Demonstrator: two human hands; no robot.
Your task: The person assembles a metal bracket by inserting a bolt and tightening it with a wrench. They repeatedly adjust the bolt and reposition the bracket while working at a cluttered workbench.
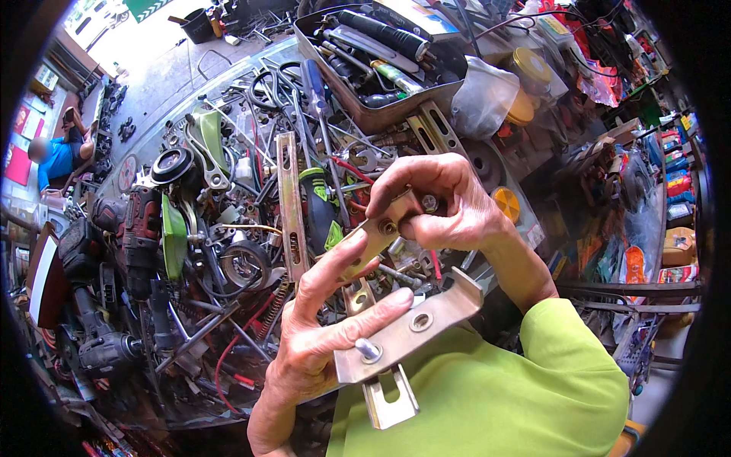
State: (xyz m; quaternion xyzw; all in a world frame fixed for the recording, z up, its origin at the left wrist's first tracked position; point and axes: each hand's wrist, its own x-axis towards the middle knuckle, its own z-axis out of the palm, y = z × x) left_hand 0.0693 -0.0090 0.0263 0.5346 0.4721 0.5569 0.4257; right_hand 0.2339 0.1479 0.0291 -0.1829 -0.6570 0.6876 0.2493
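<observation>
My left hand (pixel 304 343) holds a bent metal bracket (pixel 449 305), fingers wrapped around it. A bolt end (pixel 368 349) sticks out of the bracket's plate beside a round hole, and a slotted metal strip (pixel 411 404) projects below. Above it, another bracket arm (pixel 373 242) with a round hole runs up to my right hand (pixel 457 202). The thumb and curled forefinger of that hand are closed at its upper end. A small hex-shaped metal piece (pixel 429 202) shows between them; whether it is fixed to the bracket I cannot tell.
Tools and parts crowd the bench: a loose slotted strip (pixel 289 206), a blue-handled screwdriver (pixel 313 84), a metal tray (pixel 365 114) of tools and tubes, a red-black power drill (pixel 141 236) and a cordless tool (pixel 106 343). A person in blue (pixel 61 160) sits at far left.
</observation>
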